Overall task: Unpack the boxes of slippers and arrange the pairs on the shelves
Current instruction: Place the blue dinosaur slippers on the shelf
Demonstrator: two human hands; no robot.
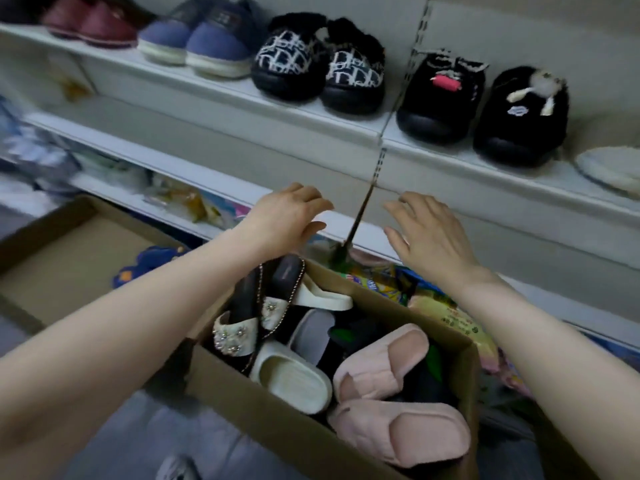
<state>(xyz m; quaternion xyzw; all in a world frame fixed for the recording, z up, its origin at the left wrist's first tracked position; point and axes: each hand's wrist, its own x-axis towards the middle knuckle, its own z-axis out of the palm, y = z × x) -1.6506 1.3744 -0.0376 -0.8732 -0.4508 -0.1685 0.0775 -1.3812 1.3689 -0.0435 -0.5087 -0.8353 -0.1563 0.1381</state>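
An open cardboard box point(277, 424) stands below me, packed with slippers: a pink plush pair point(398, 393), a cream slide point(294, 379), and beaded cream sandals with chain trim point(239, 332). My left hand point(287, 216) and my right hand point(429, 230) hover above the box's far end, in front of the lower shelf edge point(367, 233). Both are empty with fingers spread. On the upper shelf point(214, 88) stand pairs in a row: maroon point(93, 24), blue point(197, 43), black-and-white patterned point(322, 71) and black fluffy point(485, 102).
A second, nearly empty cardboard box point(69, 258) sits at the left with a blue slipper point(152, 263) at its edge. Packaged goods point(450, 306) lie behind the full box on the bottom shelf. A white fluffy slipper point(613, 168) shows at far right. Grey floor lies below.
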